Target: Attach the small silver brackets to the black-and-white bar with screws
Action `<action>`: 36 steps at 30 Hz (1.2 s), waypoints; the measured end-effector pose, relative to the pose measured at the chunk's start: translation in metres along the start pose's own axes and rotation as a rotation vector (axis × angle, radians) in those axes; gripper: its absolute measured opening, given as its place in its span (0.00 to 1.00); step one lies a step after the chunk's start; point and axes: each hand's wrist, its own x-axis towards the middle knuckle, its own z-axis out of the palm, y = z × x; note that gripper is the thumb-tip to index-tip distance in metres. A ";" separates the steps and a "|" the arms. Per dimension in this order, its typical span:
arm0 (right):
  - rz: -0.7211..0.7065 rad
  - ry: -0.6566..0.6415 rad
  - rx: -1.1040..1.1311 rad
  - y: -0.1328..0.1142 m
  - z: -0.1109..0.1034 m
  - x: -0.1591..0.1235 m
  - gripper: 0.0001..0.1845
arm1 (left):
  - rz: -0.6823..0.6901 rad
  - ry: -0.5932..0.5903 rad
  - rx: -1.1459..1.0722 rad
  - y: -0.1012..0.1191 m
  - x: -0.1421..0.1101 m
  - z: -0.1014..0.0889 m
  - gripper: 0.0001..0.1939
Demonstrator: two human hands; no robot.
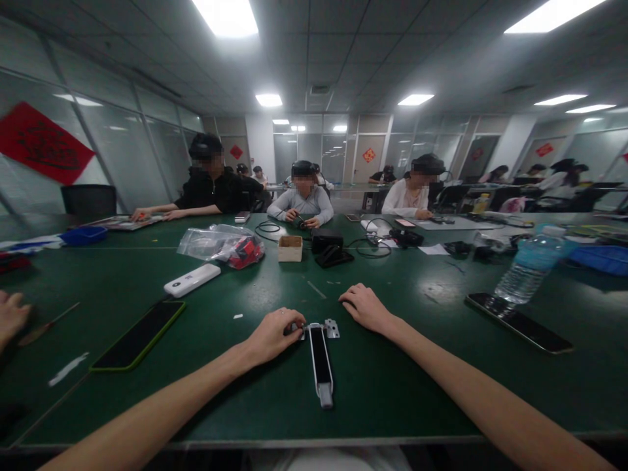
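Note:
On the table in front of me lies a long narrow device (322, 356) with a black face and a pale frame, its grey end pointing toward me. At its far end sits a small silver metal bracket (332, 328) with holes, reaching out to both sides. My left hand (277, 335) has its fingers closed at the bracket's left end, and they hide part of it. To the right and a little beyond, my right hand (366, 306) rests on the tabletop with fingers loosely stretched, holding nothing. A gap separates it from the bracket.
Left of me lie a green-edged phone (140, 335) and a white handheld device (192, 280). Farther off are a plastic bag (210, 243) and a small box (290, 249). A water bottle (530, 265) and another phone (520, 322) are rightward. A co-worker's hand (12, 317) shows far left.

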 end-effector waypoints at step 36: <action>-0.024 -0.023 0.520 -0.053 -0.015 -0.025 0.09 | 0.034 -0.004 0.000 0.000 0.000 0.001 0.07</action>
